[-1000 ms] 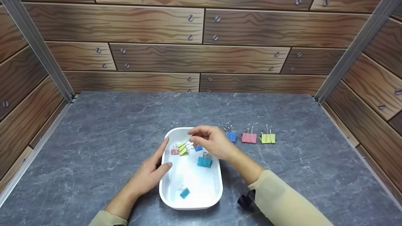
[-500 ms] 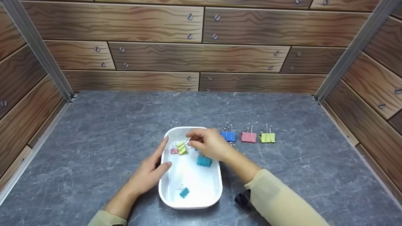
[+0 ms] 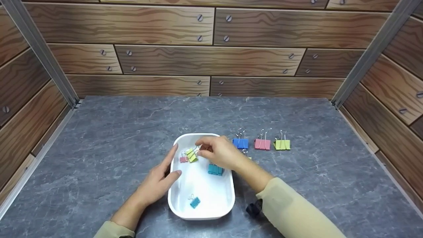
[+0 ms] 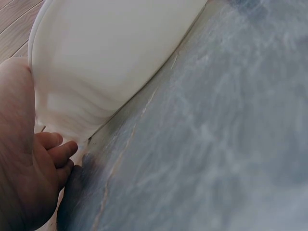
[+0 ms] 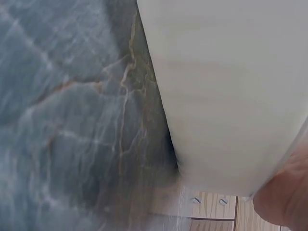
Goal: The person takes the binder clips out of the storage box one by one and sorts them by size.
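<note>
A white tray (image 3: 201,216) stands on the table, seen from outside in both wrist views. My left hand (image 3: 155,183) holds its left side, thumb over the rim and index finger along it; its other fingers (image 4: 60,154) are bent beside the outer wall. Over the tray, my right hand (image 3: 221,152) has thumb and index finger at the wire handles of a small yellow-green binder clip (image 3: 191,155), seeming to pinch them. A small pink binder clip (image 3: 183,159) lies beside it. A larger teal binder clip (image 3: 215,170) sits right, partly under the hand; a small teal one (image 3: 195,202) lies near.
Right of the tray, a blue binder clip (image 3: 240,143), a pink binder clip (image 3: 262,144) and a yellow-green binder clip (image 3: 282,144) stand in a row on the grey marbled table (image 3: 132,119). Wire handles (image 3: 244,152) of another clip show behind the right wrist. Wood-patterned walls surround the table.
My right hand has shifted slightly left and down to the yellow-green clip's handles, covering the small blue clip seen earlier in the tray. The row's blue clip shows fully. My left hand stays put.
</note>
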Demonstrator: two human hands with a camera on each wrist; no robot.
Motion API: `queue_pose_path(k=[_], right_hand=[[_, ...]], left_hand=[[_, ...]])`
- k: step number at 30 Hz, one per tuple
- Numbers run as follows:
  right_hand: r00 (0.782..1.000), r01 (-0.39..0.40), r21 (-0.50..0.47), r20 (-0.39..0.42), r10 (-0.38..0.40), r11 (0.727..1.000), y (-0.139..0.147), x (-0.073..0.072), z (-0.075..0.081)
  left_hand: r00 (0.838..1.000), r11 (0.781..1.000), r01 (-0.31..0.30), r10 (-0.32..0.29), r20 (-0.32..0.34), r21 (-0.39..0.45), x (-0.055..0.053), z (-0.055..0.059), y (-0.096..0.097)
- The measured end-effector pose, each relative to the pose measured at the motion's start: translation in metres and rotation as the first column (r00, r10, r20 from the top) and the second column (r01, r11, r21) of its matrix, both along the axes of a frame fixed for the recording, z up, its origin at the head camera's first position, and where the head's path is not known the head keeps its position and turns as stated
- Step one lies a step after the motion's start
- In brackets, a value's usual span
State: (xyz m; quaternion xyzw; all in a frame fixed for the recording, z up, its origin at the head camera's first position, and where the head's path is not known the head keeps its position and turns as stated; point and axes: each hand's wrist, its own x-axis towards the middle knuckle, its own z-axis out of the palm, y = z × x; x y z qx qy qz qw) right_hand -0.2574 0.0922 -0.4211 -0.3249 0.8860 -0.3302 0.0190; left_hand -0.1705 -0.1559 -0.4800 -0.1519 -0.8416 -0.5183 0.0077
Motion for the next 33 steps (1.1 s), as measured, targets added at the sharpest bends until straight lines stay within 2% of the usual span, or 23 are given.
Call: queue_pose_path(k=[4, 7, 10, 15, 27, 33], right_hand=[[1.000, -0.027, 0.054, -0.005, 0.028, 0.998, 0.000, 0.000, 0.001], [0.998, -0.057, 0.094, 0.028, 0.054, 0.994, -0.001, -0.001, 0.005], [0.992, -0.087, 0.098, 0.100, 0.078, 0.991, -0.001, -0.001, 0.010], [0.968, -0.124, 0.033, 0.224, 0.113, 0.992, -0.005, -0.001, 0.016], [0.913, -0.024, -0.150, 0.400, 0.083, 0.988, -0.014, -0.002, 0.010], [0.901, 0.020, -0.155, 0.432, 0.050, 0.988, -0.017, -0.002, 0.007]], left_hand=[[1.000, 1.000, 0.005, -0.005, 0.015, 0.000, -0.001, 0.000, 0.000], [1.000, 1.000, 0.013, -0.013, 0.017, 0.004, -0.002, 0.001, 0.000], [1.000, 1.000, 0.019, -0.019, 0.012, 0.009, -0.002, 0.000, 0.000], [1.000, 1.000, 0.013, -0.013, 0.009, 0.006, -0.001, 0.000, 0.000], [1.000, 1.000, 0.004, -0.004, 0.000, -0.002, -0.001, 0.000, -0.001], [1.000, 1.000, 0.010, -0.010, 0.001, 0.001, -0.002, -0.001, 0.000]])
